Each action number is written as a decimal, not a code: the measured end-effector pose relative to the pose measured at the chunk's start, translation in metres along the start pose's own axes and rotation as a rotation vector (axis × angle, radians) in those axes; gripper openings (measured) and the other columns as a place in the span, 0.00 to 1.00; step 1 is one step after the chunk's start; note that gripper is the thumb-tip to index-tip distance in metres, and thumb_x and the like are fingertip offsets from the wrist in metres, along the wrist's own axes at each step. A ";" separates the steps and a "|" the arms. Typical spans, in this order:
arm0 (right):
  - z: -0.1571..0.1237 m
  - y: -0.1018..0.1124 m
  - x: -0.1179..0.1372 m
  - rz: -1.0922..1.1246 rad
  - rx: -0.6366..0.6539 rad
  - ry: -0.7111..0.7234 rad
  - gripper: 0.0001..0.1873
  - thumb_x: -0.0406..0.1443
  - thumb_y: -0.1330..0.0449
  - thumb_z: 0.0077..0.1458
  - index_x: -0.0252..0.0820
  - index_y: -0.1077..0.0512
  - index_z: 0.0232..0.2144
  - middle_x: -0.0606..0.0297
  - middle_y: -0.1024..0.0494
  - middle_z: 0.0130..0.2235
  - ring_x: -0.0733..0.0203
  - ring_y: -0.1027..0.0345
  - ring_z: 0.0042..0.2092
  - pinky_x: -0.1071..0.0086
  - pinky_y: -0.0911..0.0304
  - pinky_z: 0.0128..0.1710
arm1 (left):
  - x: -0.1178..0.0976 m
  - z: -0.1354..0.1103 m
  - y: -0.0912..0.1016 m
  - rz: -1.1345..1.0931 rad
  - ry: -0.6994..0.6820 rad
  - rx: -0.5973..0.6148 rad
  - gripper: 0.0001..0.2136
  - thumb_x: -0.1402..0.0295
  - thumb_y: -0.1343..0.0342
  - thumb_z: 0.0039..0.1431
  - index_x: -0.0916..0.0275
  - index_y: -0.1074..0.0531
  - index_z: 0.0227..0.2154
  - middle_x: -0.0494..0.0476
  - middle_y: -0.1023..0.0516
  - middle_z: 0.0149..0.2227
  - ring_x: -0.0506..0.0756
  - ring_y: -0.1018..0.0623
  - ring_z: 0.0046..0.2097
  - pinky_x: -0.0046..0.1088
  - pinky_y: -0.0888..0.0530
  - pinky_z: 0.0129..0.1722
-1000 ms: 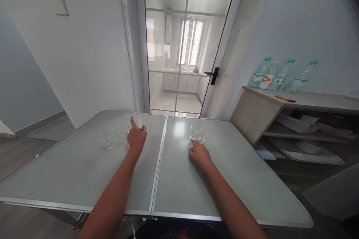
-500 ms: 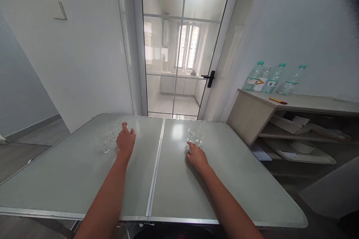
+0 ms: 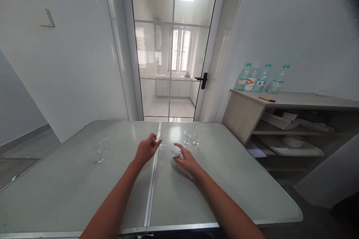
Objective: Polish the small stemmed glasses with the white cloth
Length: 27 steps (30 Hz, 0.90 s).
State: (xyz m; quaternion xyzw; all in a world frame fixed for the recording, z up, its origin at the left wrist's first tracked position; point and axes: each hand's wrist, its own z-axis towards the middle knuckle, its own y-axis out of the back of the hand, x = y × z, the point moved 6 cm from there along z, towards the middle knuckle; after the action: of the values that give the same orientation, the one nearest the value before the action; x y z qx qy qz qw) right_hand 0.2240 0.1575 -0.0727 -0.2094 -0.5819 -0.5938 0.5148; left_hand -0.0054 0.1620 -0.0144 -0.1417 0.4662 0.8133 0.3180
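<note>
Near the table's middle seam, my left hand [image 3: 146,150] pinches a clear stemmed glass [image 3: 163,144], partly hidden by the fingers. My right hand [image 3: 187,162] is closed around a crumpled white cloth [image 3: 177,155], part of which hangs below the palm. Its index finger points out toward the held glass, apart from it. Just beyond that hand, two stemmed glasses stand side by side, a left one [image 3: 187,137] and a right one [image 3: 197,138]. On the table's left half stand more clear glasses, a nearer one [image 3: 99,155] and a farther one [image 3: 107,142], their outlines faint.
The grey-green table [image 3: 70,190] has a metal rim and a centre seam. Behind it is a glass door [image 3: 171,52] with a black handle [image 3: 203,80]. At the right, a shelf unit [image 3: 244,115] carries several plastic bottles [image 3: 261,80] and a yellow-orange object [image 3: 267,99].
My left hand has moved right from the left-side glasses to the seam with a glass in it. My right hand has turned and shifted slightly left, showing more cloth. The view has shifted.
</note>
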 end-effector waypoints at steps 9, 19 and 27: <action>0.008 -0.015 -0.016 0.432 0.039 -0.067 0.25 0.52 0.32 0.51 0.40 0.23 0.42 0.68 0.27 0.31 0.63 0.37 0.31 0.69 0.37 0.34 | -0.046 -0.035 -0.046 -0.471 -0.294 0.091 0.13 0.59 0.40 0.64 0.57 0.31 0.48 0.48 0.21 0.29 0.49 0.24 0.28 0.26 0.25 0.33; 0.000 -0.027 -0.005 0.355 0.154 -0.016 0.29 0.56 0.35 0.56 0.42 0.22 0.49 0.59 0.20 0.44 0.49 0.29 0.46 0.57 0.35 0.51 | -0.046 -0.031 -0.078 -1.130 0.057 0.188 0.25 0.53 0.43 0.66 0.58 0.37 0.60 0.67 0.25 0.56 0.62 0.21 0.54 0.45 0.26 0.57; 0.003 0.011 -0.008 0.207 -0.187 0.017 0.28 0.58 0.46 0.64 0.40 0.21 0.39 0.59 0.21 0.39 0.52 0.30 0.44 0.60 0.38 0.51 | -0.016 -0.018 -0.030 -0.388 -0.078 -0.104 0.28 0.51 0.40 0.63 0.55 0.35 0.61 0.56 0.21 0.46 0.50 0.23 0.33 0.29 0.25 0.39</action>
State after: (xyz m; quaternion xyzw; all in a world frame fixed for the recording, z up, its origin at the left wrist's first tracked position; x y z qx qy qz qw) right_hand 0.2355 0.1654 -0.0733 -0.3104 -0.4951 -0.5910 0.5562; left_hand 0.0247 0.1518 -0.0357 -0.2134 0.3747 0.7649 0.4786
